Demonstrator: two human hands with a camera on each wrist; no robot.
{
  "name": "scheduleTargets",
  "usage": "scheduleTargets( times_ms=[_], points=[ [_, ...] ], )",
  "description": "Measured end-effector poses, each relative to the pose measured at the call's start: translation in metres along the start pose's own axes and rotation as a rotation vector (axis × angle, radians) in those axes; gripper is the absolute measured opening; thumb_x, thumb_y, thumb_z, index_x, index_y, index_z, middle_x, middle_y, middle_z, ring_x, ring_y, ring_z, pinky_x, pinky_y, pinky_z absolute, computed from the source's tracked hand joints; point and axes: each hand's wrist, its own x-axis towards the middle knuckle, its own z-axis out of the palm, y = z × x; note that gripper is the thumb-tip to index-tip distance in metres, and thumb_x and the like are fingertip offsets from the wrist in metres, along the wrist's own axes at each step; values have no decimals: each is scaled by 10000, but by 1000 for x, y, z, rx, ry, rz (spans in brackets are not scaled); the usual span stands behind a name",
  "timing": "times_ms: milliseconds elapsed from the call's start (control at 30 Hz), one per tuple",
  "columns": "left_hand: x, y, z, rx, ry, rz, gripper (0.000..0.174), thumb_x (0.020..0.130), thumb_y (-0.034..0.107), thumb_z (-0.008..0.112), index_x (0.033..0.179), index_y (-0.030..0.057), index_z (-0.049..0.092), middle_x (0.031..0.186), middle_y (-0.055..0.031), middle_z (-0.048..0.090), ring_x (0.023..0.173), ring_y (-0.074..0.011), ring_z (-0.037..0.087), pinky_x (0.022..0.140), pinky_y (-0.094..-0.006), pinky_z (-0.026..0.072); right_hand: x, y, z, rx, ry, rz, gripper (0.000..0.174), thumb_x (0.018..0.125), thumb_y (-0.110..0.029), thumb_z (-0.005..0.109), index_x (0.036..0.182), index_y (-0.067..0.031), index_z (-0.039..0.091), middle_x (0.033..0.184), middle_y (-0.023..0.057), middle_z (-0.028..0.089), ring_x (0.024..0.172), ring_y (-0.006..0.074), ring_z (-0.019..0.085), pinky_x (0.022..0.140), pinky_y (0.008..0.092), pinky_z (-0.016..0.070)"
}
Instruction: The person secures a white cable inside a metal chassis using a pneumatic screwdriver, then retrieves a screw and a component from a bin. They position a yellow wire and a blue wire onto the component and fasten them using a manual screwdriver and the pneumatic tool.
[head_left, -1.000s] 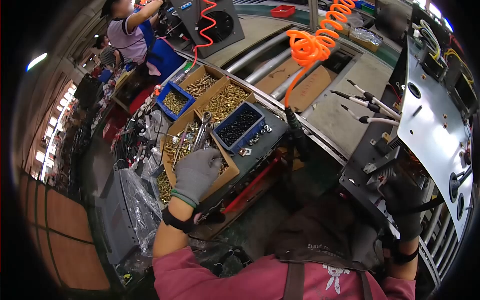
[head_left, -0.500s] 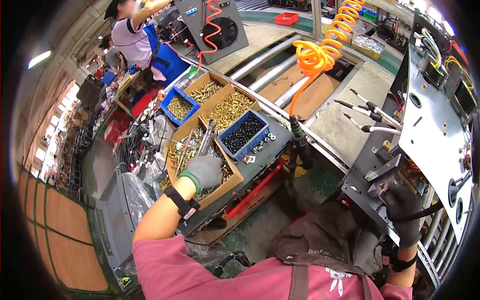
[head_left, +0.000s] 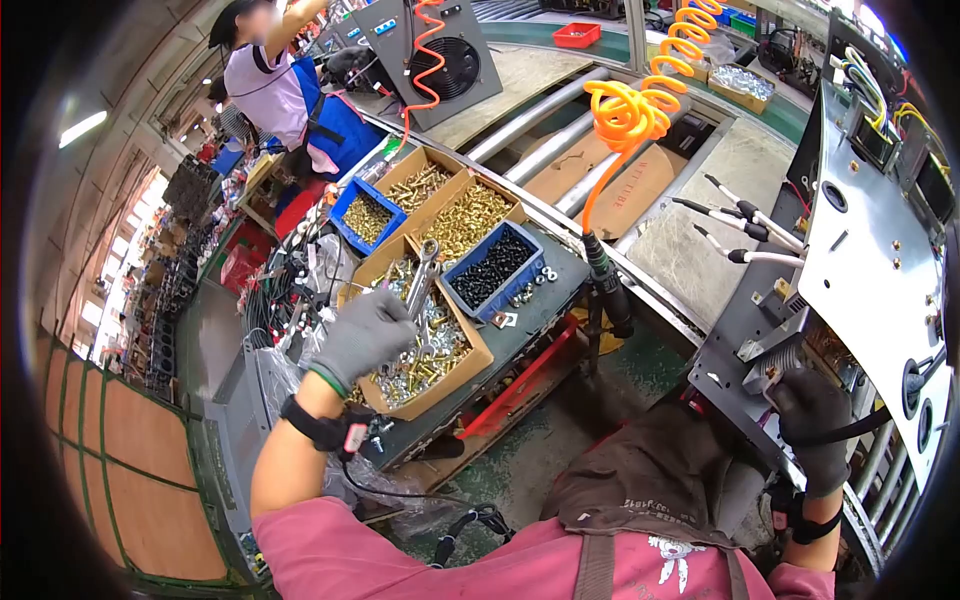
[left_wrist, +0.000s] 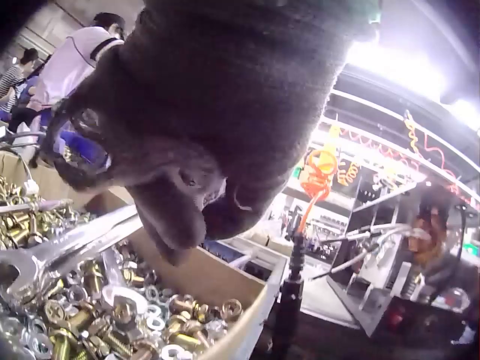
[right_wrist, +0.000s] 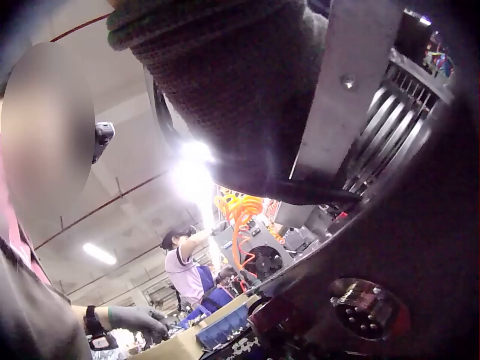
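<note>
My left hand (head_left: pixel 368 338), in a grey glove, is over the left edge of a cardboard box (head_left: pixel 465 372) of loose bolts, nuts and washers. Its fingers (left_wrist: pixel 176 214) are curled in the left wrist view, with a small pale glint between them; I cannot tell what they hold. A combination wrench (head_left: pixel 422 275) lies on the hardware beside the hand. On the right, my gloved right hand (head_left: pixel 815 420) grips a black cable (head_left: pixel 862 428) in front of an upright metal panel (head_left: pixel 865 270). Close to its fingertips is a finned metal part (head_left: pixel 783 358).
Blue bins hold black screws (head_left: pixel 492 268) and brass-coloured screws (head_left: pixel 366 217). An air driver (head_left: pixel 608 290) hangs from an orange coiled hose (head_left: pixel 630 110). White-sheathed cables (head_left: pixel 745 225) stick out left of the panel. Another person (head_left: pixel 275 95) works beside a grey machine (head_left: pixel 440 65).
My left hand has come up out of the hardware and moved left toward the box's edge, uncovering bolts and washers. The right hand stays at the cable, its fingers nearly unmoved.
</note>
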Motion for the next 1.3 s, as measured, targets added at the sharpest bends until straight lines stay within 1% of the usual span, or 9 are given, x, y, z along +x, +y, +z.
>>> scheduleTargets(
  times_ms=[233,333,467,933,967,1033,1100,1167,1300],
  points=[
    [67,-33,-19,66,81,-199,201,757,167,634,795,-23,687,639,-78,647,566,-114,629,495,-251,491,0,-6,-1,24,32,8,110,777,-156,652,820,-59,680,718,135,633,643,283,624,602,356,470],
    [109,-66,-2,519,88,-194,333,752,287,643,957,32,700,861,-168,699,805,-296,684,740,-361,535,0,-8,-2,24,56,-9,105,765,-155,656,786,-55,677,699,137,623,620,283,612,589,356,463],
    [126,-63,12,734,81,-311,366,768,301,639,1023,43,684,1116,-205,633,1056,-341,609,889,-392,492,1,-8,-2,-2,63,-28,111,756,-158,655,749,-49,671,659,129,605,606,276,599,573,355,451],
    [119,-53,13,752,172,-225,327,775,289,528,914,55,708,1036,-227,642,992,-367,622,856,-413,493,2,-14,-10,100,5,-113,73,792,-111,630,828,-51,652,753,79,654,682,228,625,644,302,476],
    [150,-111,6,937,71,-89,320,783,272,502,923,68,705,1031,-224,644,1006,-373,614,867,-433,484,2,-23,-12,116,-4,-100,75,781,-130,640,808,-62,651,739,91,640,661,238,613,620,325,472],
    [111,-42,-6,879,144,-103,351,794,272,475,976,63,691,1035,-208,651,987,-395,606,852,-486,462,0,-9,-11,67,-13,-168,76,779,-117,635,837,-70,652,773,91,632,689,241,612,632,339,481],
    [84,1,-7,340,222,135,321,803,292,596,928,3,660,794,-131,674,606,-207,632,561,-364,483,-5,17,-4,-35,-17,-372,147,795,-51,606,933,-67,656,870,69,643,787,228,634,701,320,506],
    [53,50,4,-178,12,227,220,820,222,636,874,9,634,666,-48,607,481,-94,544,438,-251,404,-12,27,-5,-232,-8,-451,172,792,-53,609,955,-72,658,937,73,644,828,229,637,728,321,511],
    [-34,165,59,-433,-411,89,180,857,185,608,938,25,601,654,0,556,466,-51,488,389,-189,361,-14,53,19,-130,-45,-397,421,705,-202,644,1115,-111,618,1017,95,638,884,277,623,771,379,483]
  ],
)
